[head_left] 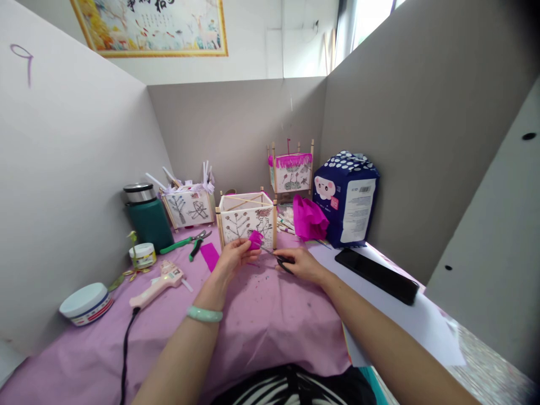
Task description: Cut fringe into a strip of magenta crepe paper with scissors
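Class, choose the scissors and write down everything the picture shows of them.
The scissors have black handles, their loops partly hidden by the right hand, which grips them. The slim greyish blades look like metal. They point left, toward the magenta paper held in the left hand. They are near the box's front right corner, over the purple cloth. Whether the blades are open or touch the paper is too small to tell.

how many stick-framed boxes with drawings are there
3: the left box, beside the teal bottle; the middle box, behind the magenta paper in the left hand; and the fringed box, farther back, left of the blue package. Others may be hidden.
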Tool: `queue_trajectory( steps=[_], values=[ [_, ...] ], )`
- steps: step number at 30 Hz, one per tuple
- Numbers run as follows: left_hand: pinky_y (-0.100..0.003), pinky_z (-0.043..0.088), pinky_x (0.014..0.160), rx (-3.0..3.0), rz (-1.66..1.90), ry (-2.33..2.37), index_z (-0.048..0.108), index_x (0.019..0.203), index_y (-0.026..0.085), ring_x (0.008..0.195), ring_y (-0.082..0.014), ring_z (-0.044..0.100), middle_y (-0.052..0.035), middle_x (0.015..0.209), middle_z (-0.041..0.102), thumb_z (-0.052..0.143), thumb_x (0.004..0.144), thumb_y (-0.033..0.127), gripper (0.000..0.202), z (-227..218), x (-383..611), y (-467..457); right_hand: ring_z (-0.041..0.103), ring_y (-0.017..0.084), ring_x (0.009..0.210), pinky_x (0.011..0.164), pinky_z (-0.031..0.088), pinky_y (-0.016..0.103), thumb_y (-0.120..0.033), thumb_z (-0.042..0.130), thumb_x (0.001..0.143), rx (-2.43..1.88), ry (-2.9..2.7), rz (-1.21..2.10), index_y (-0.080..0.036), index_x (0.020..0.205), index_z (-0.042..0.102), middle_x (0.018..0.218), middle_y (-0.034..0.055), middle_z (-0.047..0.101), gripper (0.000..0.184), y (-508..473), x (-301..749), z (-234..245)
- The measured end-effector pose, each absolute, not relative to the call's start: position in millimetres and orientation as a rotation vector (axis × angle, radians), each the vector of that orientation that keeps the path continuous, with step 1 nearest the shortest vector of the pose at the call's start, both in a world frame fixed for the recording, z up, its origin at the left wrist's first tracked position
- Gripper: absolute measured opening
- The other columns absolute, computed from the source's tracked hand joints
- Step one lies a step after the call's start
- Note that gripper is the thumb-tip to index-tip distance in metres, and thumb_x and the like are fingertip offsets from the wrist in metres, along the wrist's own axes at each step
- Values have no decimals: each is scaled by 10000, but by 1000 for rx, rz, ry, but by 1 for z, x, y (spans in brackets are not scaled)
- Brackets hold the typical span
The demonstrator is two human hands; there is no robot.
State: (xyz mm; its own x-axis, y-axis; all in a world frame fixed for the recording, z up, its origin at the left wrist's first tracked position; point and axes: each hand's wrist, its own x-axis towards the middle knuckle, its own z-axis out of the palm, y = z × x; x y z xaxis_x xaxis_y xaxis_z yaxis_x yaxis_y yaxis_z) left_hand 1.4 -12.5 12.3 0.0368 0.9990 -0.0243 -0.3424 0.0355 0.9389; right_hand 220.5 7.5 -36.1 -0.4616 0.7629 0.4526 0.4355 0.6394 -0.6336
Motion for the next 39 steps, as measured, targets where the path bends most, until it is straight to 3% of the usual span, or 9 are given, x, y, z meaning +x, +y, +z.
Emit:
queue_trajectory(
  steps=[8,18,39],
  values=[
    [-284,576,614,950,1314,934,533,809,115,691,-204,713,-81,713,675,544,859,65,72,14,2,-14,643,170,757,688,487,249,-338,673,773,-936,-2118,566,-206,1135,685,925,39,731,386,10,221,-39],
    [-267,570,594,921,1307,948,551,773,110,662,-208,712,-73,652,672,631,810,77,94,11,1,-11,643,172,758,683,483,255,-343,667,773,-933,-2116,579,-205,1130,686,939,42,729,383,6,220,-35],
    [-273,577,603,957,1253,968,523,791,117,653,-198,711,-119,676,697,571,854,88,84,9,3,-10,637,166,738,663,476,248,-327,659,783,-901,-2123,576,-198,1135,684,912,42,730,377,6,219,-36]
  ],
)
